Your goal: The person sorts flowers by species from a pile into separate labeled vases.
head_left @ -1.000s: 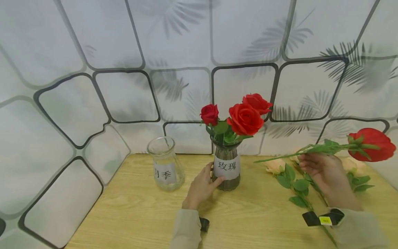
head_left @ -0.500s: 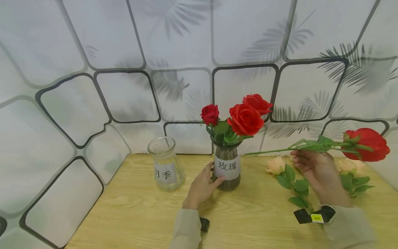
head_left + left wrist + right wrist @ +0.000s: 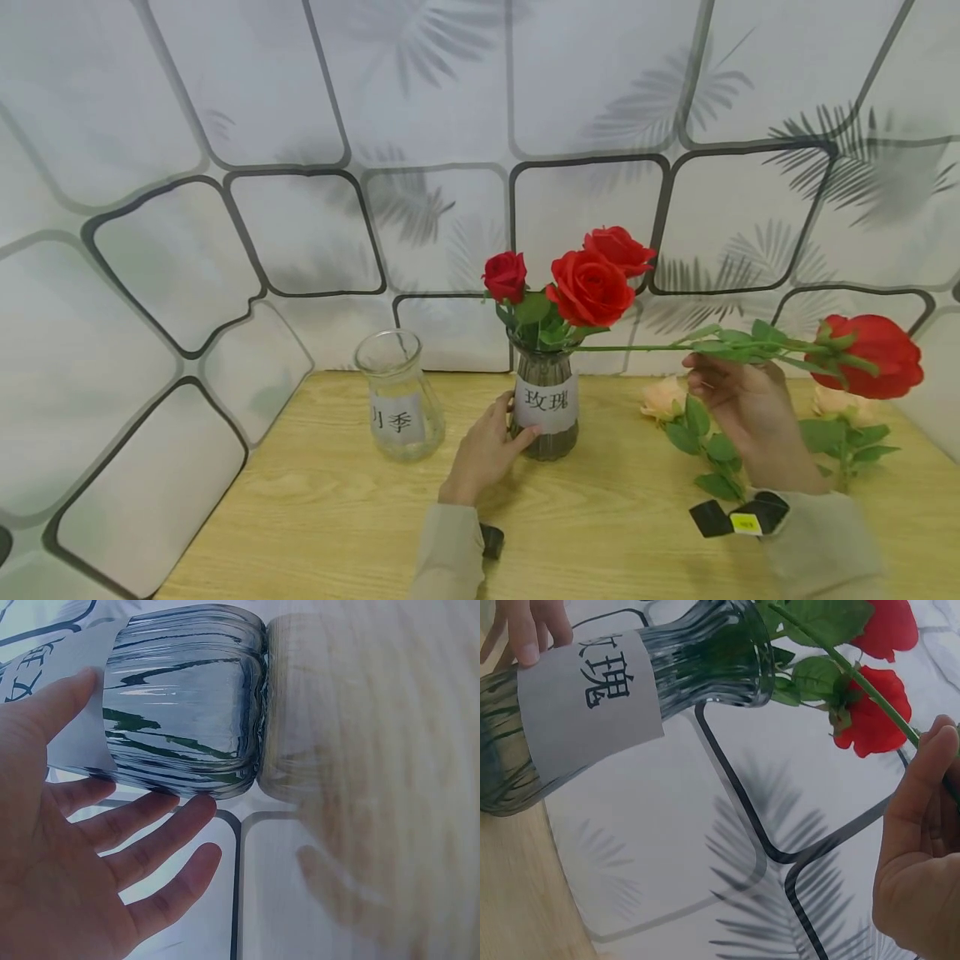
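A dark ribbed glass vase (image 3: 552, 443) with a white label stands on the table, holding several red roses (image 3: 592, 287). My left hand (image 3: 487, 454) steadies it low on its left side; in the left wrist view the thumb lies on the label and fingertips touch the ribbed glass (image 3: 180, 697). With my right hand (image 3: 750, 408) I pinch the leafy stem of another red rose (image 3: 866, 358), held nearly level, its bloom to the right. In the right wrist view its bare green stem (image 3: 877, 697) crosses in front of the vase's roses, near the rim.
Left of the dark vase stands a clear glass vase (image 3: 408, 442) with its own label. Peach-coloured flowers (image 3: 663, 400) with leafy stems lie on the table (image 3: 322, 508) at the right, partly behind my right arm. A patterned wall (image 3: 442, 225) rises behind.
My right hand has moved left with the rose, and the stem end has risen to the dark vase's rim. My left hand and both vases have stayed in place.
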Available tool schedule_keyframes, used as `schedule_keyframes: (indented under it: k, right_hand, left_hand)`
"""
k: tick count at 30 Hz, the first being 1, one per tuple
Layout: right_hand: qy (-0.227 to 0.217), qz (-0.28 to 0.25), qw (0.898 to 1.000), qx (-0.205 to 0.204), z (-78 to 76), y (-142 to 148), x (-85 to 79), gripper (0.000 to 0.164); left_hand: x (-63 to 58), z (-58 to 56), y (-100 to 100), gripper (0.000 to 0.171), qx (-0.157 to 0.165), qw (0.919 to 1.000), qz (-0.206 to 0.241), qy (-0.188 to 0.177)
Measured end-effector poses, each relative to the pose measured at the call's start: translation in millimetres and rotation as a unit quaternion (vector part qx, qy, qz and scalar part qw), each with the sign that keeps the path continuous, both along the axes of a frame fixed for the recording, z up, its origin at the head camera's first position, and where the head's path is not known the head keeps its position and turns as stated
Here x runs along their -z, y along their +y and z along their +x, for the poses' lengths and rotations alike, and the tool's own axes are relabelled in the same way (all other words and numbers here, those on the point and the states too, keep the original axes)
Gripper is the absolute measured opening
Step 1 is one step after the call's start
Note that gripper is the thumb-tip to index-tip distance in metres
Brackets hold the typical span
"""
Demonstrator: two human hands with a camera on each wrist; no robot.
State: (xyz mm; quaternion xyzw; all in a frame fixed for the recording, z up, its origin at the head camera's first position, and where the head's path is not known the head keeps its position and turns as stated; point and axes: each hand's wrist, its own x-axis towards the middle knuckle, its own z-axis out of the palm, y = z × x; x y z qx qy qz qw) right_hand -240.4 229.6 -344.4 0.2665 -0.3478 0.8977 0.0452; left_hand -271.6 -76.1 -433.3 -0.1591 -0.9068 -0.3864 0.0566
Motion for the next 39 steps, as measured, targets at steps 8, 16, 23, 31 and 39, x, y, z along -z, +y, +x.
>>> schedule_keyframes:
  k: [8,16,23,31,39]
  right_hand:
    - [0.002,0.051,0.996,0.067,1.4,-18,-7.8,0.037]
    - [0.01,0.089,0.99,0.109,3.6,-34,-18.4,0.026]
    - [-0.002,0.147,0.971,0.191,3.3,-45,-24.0,0.017]
    - [-0.034,0.234,0.937,0.255,0.8,-56,-34.8,0.005]
    - [-0.009,0.318,0.899,0.302,-2.7,-64,-42.5,0.008]
  left_hand:
    - [-1.1,-0.2,0,0.072,-0.001,1.0,0.001,-0.003]
    - [-1.0,-0.7,0,0.071,-0.002,1.0,-0.001,-0.002]
    - [-0.7,-2.0,-1,0.071,0.002,1.0,-0.003,-0.002]
    - [-1.8,-2.7,0,0.072,0.001,1.0,-0.001,-0.003]
    - [-0.3,-0.8,0,0.071,-0.001,1.0,-0.002,-0.004]
